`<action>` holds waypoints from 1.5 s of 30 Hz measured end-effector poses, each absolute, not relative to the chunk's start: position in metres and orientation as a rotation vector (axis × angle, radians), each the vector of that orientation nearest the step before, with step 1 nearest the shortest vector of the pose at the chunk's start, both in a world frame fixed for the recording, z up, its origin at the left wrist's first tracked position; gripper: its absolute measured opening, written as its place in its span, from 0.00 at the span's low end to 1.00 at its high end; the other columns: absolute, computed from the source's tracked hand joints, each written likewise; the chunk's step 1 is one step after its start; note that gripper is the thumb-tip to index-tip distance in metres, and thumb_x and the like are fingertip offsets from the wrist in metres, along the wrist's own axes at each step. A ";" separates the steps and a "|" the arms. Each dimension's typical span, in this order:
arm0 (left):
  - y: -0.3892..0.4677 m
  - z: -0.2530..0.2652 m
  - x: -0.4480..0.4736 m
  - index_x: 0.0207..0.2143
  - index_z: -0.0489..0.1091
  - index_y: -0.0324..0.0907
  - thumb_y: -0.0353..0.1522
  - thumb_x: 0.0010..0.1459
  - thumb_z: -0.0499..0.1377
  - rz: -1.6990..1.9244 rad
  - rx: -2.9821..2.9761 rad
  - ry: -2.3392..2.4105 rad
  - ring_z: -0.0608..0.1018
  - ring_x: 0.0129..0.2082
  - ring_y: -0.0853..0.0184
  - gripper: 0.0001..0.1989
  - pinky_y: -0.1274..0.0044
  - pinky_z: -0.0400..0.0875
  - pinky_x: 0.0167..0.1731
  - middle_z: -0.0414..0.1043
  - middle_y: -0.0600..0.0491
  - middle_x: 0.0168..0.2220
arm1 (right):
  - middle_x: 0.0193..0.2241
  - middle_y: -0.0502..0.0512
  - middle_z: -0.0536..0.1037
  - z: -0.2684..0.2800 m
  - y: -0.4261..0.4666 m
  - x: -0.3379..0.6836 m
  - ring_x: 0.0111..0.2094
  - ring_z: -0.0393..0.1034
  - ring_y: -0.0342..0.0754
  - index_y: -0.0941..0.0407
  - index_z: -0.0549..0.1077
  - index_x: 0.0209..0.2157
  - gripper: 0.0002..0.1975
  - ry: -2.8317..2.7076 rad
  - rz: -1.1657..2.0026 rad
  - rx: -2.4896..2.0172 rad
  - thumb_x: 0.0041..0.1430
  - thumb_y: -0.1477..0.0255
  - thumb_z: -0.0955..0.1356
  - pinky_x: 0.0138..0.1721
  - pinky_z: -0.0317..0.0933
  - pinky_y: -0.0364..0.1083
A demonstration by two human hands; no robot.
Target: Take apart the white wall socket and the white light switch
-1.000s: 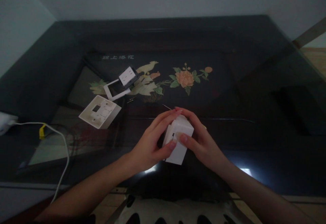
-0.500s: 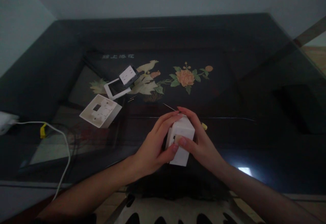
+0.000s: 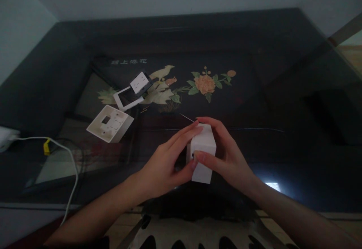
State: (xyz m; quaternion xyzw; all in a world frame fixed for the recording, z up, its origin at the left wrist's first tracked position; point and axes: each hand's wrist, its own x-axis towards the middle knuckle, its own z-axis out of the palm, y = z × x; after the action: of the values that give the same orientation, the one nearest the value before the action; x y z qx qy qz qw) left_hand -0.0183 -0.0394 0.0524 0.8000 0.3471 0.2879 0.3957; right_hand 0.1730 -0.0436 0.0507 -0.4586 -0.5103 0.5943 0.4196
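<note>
Between my two hands is a white wall socket box (image 3: 204, 143), tilted on its side above the near part of the table. My left hand (image 3: 172, 158) grips its left side, thumb low and fingers over the top. My right hand (image 3: 223, 154) wraps the far and right sides, its thumb pressed beside a small dark slot. The box's left face is mostly hidden by my left hand. Behind the hands, a thin metal shaft (image 3: 187, 118), apparently a screwdriver's, lies on the table; its other end is hidden.
Left of my hands lie an open white mounting box (image 3: 120, 122), a white frame (image 3: 120, 101), a socket insert (image 3: 139, 83) and small screws (image 3: 144, 109). A white cable (image 3: 74, 162) with a yellow tag (image 3: 46, 147) runs along the left of the dark glass table (image 3: 254, 109).
The socket box has turned slightly and shifted a little right in my hands. The yellow piece that showed behind my right hand is now hidden. The camera view has shifted slightly.
</note>
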 end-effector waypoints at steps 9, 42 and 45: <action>-0.044 0.084 -0.014 0.69 0.48 0.40 0.24 0.54 0.55 0.479 2.093 1.040 0.66 0.66 0.61 0.40 0.66 0.62 0.66 0.56 0.44 0.69 | 0.44 0.55 0.69 0.047 -0.040 0.175 0.47 0.66 0.52 0.50 0.71 0.47 0.21 -1.415 1.374 -1.147 0.51 0.66 0.74 0.44 0.63 0.51; -0.051 0.099 -0.011 0.60 0.55 0.46 0.25 0.54 0.54 0.348 2.119 1.281 0.83 0.35 0.60 0.31 0.74 0.76 0.28 0.77 0.48 0.49 | 0.42 0.57 0.67 0.052 -0.043 0.167 0.47 0.65 0.53 0.53 0.73 0.42 0.16 -1.514 1.238 -1.202 0.51 0.65 0.73 0.46 0.65 0.55; -0.052 0.099 -0.013 0.60 0.56 0.48 0.26 0.55 0.56 0.405 2.067 1.260 0.83 0.41 0.58 0.30 0.71 0.79 0.35 0.76 0.49 0.50 | 0.40 0.56 0.68 0.051 -0.043 0.165 0.47 0.64 0.54 0.52 0.74 0.41 0.15 -1.544 1.181 -1.195 0.52 0.65 0.73 0.47 0.65 0.55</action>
State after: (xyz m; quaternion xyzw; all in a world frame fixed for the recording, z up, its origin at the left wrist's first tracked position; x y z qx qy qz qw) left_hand -0.0133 -0.0516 0.0990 0.7928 0.4835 0.1555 0.3369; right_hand 0.1653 -0.0427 0.0513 -0.4761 -0.6150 0.4706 0.4167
